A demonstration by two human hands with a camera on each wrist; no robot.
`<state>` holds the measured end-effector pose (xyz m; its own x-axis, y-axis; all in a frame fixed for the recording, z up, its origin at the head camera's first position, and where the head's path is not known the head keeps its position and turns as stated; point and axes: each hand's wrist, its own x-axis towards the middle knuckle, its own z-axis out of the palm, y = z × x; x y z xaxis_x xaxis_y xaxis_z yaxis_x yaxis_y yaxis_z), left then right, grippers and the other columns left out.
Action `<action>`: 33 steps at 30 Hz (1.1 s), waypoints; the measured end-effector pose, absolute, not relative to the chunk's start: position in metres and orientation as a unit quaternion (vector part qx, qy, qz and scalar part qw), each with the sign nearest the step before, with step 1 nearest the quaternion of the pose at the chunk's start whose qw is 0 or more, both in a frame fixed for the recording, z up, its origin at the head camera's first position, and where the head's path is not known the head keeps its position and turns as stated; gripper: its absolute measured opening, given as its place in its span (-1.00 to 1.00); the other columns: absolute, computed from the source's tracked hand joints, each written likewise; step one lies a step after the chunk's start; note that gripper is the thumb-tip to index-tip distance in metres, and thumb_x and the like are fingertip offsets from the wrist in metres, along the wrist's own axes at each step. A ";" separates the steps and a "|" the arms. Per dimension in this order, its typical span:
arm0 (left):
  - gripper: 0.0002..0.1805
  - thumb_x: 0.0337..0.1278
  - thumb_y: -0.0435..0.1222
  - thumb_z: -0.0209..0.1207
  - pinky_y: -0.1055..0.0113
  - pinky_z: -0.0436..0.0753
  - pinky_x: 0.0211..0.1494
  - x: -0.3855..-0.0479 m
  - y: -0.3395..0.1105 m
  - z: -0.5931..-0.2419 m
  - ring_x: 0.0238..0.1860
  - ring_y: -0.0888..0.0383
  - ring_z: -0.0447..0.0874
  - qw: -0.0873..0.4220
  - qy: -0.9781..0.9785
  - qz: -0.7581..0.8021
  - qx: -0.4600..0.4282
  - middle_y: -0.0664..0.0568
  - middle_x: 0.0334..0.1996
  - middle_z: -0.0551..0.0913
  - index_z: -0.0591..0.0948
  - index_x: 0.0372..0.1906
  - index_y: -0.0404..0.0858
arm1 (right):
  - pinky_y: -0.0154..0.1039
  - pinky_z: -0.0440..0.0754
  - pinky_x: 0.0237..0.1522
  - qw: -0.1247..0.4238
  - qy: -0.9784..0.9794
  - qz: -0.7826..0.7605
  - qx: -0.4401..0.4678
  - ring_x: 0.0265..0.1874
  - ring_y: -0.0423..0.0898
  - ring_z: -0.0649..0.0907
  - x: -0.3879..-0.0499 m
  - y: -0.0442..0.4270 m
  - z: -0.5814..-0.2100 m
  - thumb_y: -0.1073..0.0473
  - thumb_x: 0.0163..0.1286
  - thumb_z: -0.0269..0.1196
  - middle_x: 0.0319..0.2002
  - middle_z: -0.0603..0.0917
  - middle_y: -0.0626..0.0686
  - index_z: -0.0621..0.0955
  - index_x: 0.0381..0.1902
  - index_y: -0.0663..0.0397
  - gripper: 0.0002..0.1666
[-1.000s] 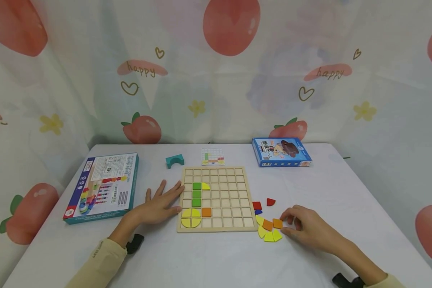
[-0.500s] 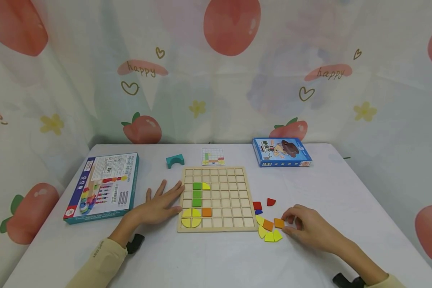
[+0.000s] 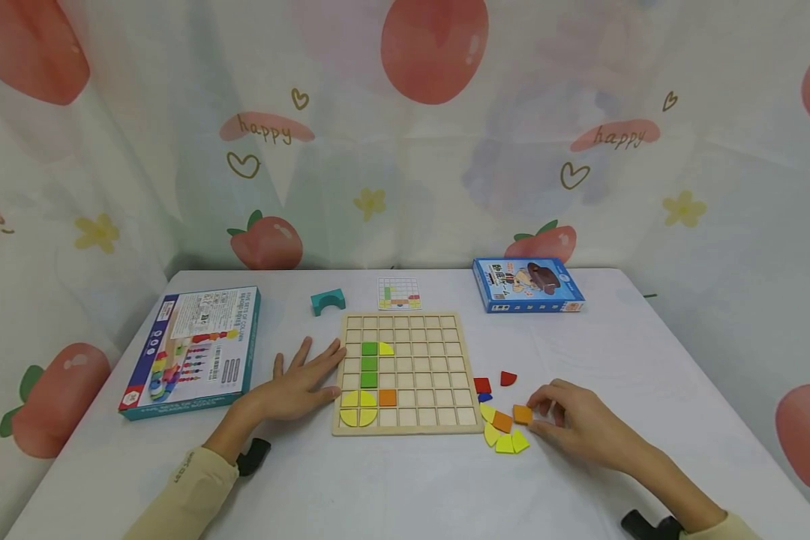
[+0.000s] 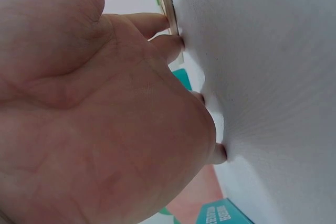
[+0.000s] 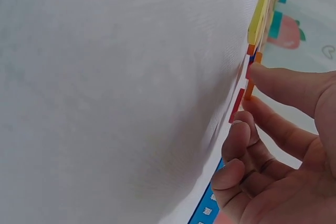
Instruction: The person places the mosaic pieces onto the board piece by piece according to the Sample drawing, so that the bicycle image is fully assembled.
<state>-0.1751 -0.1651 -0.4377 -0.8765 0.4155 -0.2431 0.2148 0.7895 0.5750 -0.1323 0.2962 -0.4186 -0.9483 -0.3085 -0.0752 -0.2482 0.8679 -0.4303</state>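
Note:
A wooden grid board (image 3: 439, 431) lies mid-table, holding green squares (image 3: 369, 364), yellow quarter-round tiles (image 3: 358, 409) and an orange square (image 3: 387, 398). My left hand (image 3: 297, 390) lies spread at its left edge, thumb and fingertips touching the frame; the palm (image 4: 105, 119) fills the left wrist view. Right of the board, my right hand (image 3: 580, 424) pinches an orange square tile (image 3: 523, 414) between thumb and index finger, its other fingers curled. The held tile (image 5: 253, 82) looks slightly raised in the right wrist view. Beside it lie another orange tile (image 3: 502, 422) and several yellow tiles (image 3: 505, 444).
Red tiles (image 3: 508, 379) and a blue tile (image 3: 484, 397) lie near the board's right edge. Behind the board are a pattern card (image 3: 399, 294) and a teal arch block (image 3: 328, 301). A large box (image 3: 192, 352) stands left, a blue box (image 3: 528, 285) back right.
The orange tile in my right hand has lifted slightly and moved away from the other tiles, with my fingers gripping its right side. My left hand has stayed still.

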 end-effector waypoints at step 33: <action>-0.17 0.56 0.01 0.11 -0.55 -0.62 0.54 -0.175 -0.165 -0.438 0.74 -0.29 -0.62 0.186 0.930 0.272 0.165 0.03 0.78 -0.13 0.05 0.74 0.01 | -0.44 0.51 -0.38 0.068 0.939 -0.258 -0.219 -0.33 -0.23 0.49 -0.149 0.239 -0.407 0.10 0.34 0.51 -0.27 0.61 -0.10 0.74 -0.06 0.00 -0.75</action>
